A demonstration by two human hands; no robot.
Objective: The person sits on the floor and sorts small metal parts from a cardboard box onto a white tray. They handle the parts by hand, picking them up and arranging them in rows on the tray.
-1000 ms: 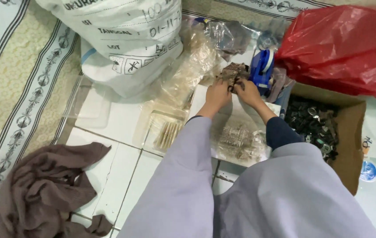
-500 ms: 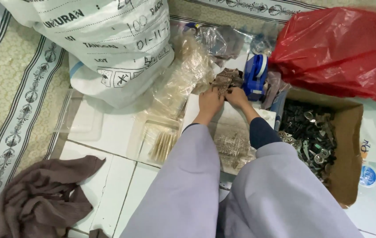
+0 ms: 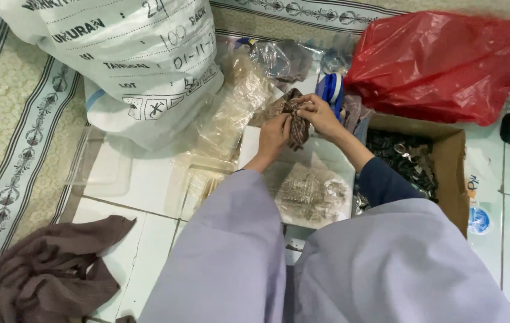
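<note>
Both hands are working together on one small dark brown patterned cloth piece (image 3: 296, 122): the left hand (image 3: 275, 134) is pinching its lower left edge in a closed grip, and the right hand (image 3: 318, 113) is clasping its top from the other side, holding it up off the floor. Just below the grip, a clear bag of pale small items (image 3: 310, 192) is lying filled, which suggests some packing is done. To the right of the grip, a cardboard box (image 3: 450, 173) is holding many dark metal pieces, so plenty appears left. Left of the grip, clear plastic sleeves (image 3: 231, 116) are lying in a heap.
</note>
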